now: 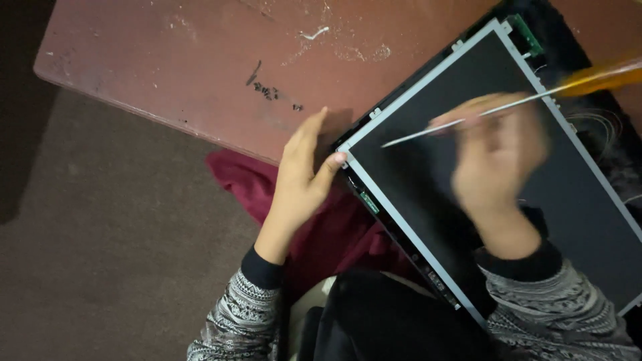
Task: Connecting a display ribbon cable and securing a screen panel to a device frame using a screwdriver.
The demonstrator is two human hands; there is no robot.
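While the flat dark display panel with its thin grey metal frame [508, 194] lies tilted across the edge of the worn reddish-brown counter [200, 60], it sits inside a shallow black back shell [535, 20] that cradles it like a tray, with a small green circuit strip [525, 35] showing at the shell's far corner and thin pale wires [602, 124] trailing along its far side. The left hand [302, 175] rests at the panel's near-left corner, fingers straight and spread against the side of the shell, thumb tip pressed onto the grey frame, so its grip is open rather than wrapped around anything. The right hand [495, 160] hovers over the dark glass and is heavily blurred; it is closed on a long screwdriver with a slim silver shaft and a yellow-orange handle [508, 107], the tip pointing toward the panel's left corner. How its fingers lie on the tool I cannot make out through the blur. A dark red cloth [254, 180] hangs below the counter edge, partly hidden by the left wrist. Both sleeves are grey patterned knit, cut off at the bottom, and the panel's right end runs out of view.
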